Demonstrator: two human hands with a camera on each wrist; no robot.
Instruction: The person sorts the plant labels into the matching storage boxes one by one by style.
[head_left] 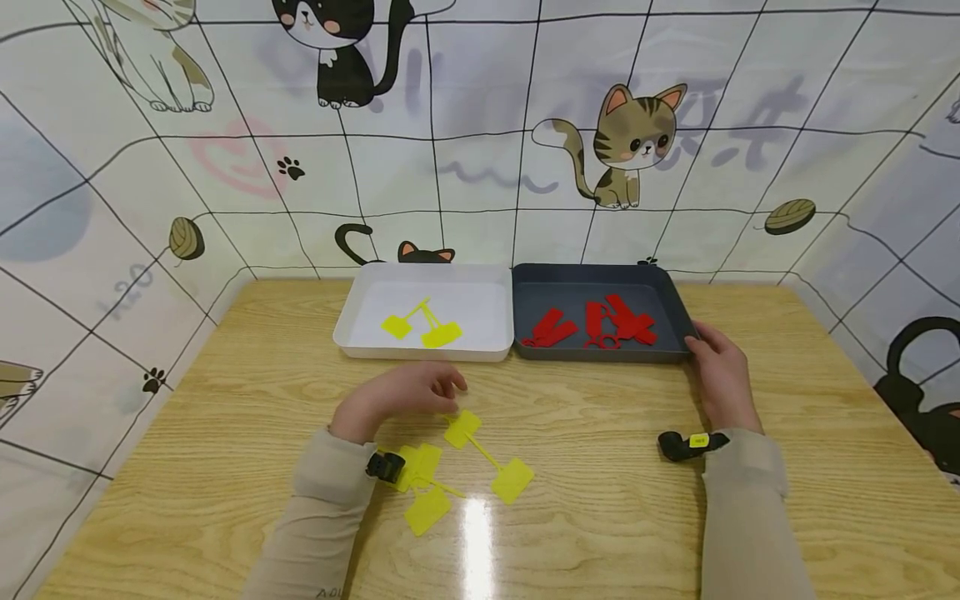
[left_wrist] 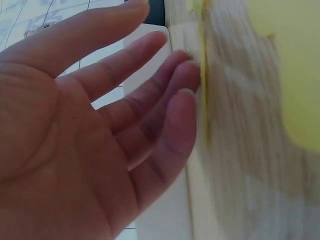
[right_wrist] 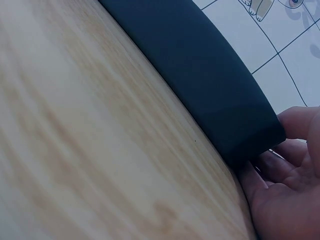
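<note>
My left hand [head_left: 405, 390] hovers palm down in front of the white tray [head_left: 423, 355], holding nothing. Its fingers bend loosely, with the thumb apart, and the fingertips come right up to a thin yellow tag [left_wrist: 204, 80] in the left wrist view. That tag [head_left: 512, 481] is flat, with a narrow stem between two plates. More yellow tags [head_left: 427, 510] lie by the left wrist, partly behind it. My right hand [head_left: 722, 375] grips the front right corner of the dark grey tray [right_wrist: 200, 75], thumb at the rim and fingers against the outer side.
Yellow tags [head_left: 441, 335] lie inside the white tray. Several flat red pieces [head_left: 558, 332] lie in the grey tray, which stands side by side with the white one. A cat-printed cloth [head_left: 480, 175] rises behind the wooden table [head_left: 585, 500] and along its sides.
</note>
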